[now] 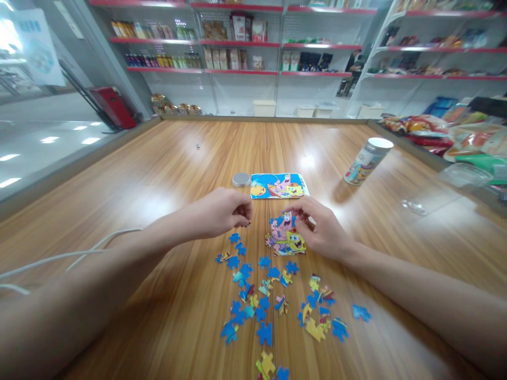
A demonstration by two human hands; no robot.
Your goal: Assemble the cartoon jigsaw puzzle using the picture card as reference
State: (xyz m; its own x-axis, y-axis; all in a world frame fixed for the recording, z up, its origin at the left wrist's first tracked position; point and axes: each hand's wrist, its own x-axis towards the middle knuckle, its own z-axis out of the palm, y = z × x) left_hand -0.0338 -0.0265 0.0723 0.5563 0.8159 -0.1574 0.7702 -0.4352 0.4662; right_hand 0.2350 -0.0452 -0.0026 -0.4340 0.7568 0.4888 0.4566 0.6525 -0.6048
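Note:
My left hand (234,212) is closed in a pinch just left of the joined part of a jigsaw puzzle (288,237). A tiny dark edge shows at its fingertips, too small to name. My right hand (322,227) is at the puzzle's upper right, index finger stretched over its top edge and thumb apart near its right side. The joined pieces show a pink starfish and a yellow sponge character. Loose blue puzzle pieces (264,333) and yellow puzzle pieces (316,329) lie scattered nearer me. Behind the hands lies a picture card (279,186) with the same characters.
A round metal lid (241,179) lies beside the card. An upright printed canister (367,161) stands at the right, near a clear plastic container (455,184). White cables (87,250) cross the left side. Packaged goods (428,132) line the right edge; shelves stand behind the wooden table (178,158).

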